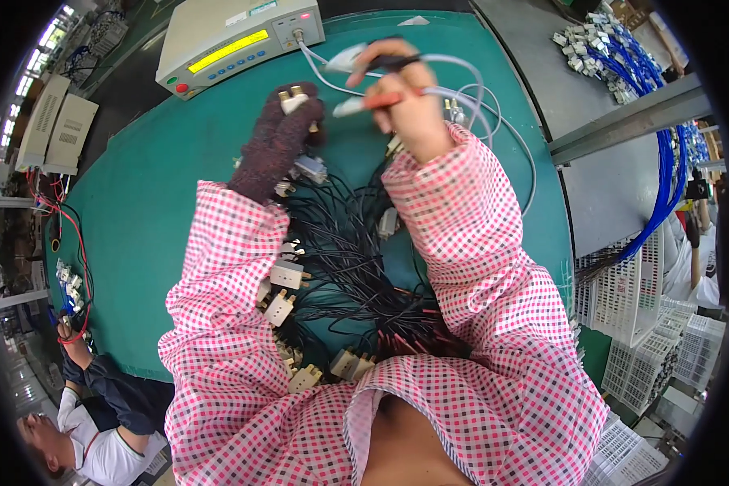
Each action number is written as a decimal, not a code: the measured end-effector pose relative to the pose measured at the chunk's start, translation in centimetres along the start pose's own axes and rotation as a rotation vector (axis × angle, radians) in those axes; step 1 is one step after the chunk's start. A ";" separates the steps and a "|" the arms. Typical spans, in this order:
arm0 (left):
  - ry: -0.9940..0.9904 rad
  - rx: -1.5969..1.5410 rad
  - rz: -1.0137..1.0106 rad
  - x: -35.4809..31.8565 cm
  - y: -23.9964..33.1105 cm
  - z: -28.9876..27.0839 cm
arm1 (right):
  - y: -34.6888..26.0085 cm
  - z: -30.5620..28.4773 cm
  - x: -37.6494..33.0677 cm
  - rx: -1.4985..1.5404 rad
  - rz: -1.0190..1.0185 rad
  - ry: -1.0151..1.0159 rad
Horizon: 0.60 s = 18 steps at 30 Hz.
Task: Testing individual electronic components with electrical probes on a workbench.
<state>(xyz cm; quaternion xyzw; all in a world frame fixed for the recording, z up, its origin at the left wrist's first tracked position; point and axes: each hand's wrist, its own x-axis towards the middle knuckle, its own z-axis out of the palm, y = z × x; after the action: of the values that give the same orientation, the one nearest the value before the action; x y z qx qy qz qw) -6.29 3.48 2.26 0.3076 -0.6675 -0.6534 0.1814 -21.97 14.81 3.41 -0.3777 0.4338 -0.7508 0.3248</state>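
Note:
My left hand (269, 150), in a dark brown knitted glove, is closed around a white plug connector (295, 103) whose brass pins stick up from the fingers. In my bare right hand (419, 121) are two test probes, smeared by motion: a red one (381, 100) with a pale tip and a black one (393, 63). Their tips point left toward the connector, apart from it. Below my hands, between the sleeves, lies a heap of black cables (344, 267) with off-white plug connectors (280, 309) at their ends.
A tester (239, 50) with a lit yellow display stands at the back of the green table (138, 235); grey leads (494, 113) run from it to the probes. Blue cables (624, 65) hang at right beside a metal bar, above white baskets (640, 356). At left, a co-worker (97, 429) handles red wires.

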 end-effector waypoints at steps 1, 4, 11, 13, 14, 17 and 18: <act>-0.006 -0.004 0.001 0.0 -0.3 -0.6 | -0.9 -0.9 0.1 0.010 -0.091 0.097; 0.364 1.015 0.248 0.2 -0.9 -1.9 | -1.9 -5.3 0.7 0.183 -0.288 0.284; -0.466 0.906 0.134 4.7 4.2 5.5 | -0.9 -5.1 1.1 0.327 -0.231 0.410; -0.652 0.933 0.162 5.4 4.1 8.0 | 0.2 -3.7 0.8 0.341 -0.215 0.416; -0.628 0.977 0.071 5.5 4.2 8.4 | 0.7 -3.2 0.6 0.284 -0.177 0.410; -0.541 0.569 -0.090 5.6 2.1 6.0 | 2.2 -2.7 0.7 -0.011 -0.011 0.413; -0.546 0.354 -0.068 5.3 2.0 5.0 | 2.3 -3.2 0.6 -0.123 0.025 0.421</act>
<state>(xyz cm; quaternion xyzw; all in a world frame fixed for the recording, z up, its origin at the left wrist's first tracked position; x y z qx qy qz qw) -13.84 3.78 2.99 0.1699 -0.7841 -0.5913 -0.0823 -24.61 14.68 0.45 -0.2265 0.5418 -0.7810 0.2127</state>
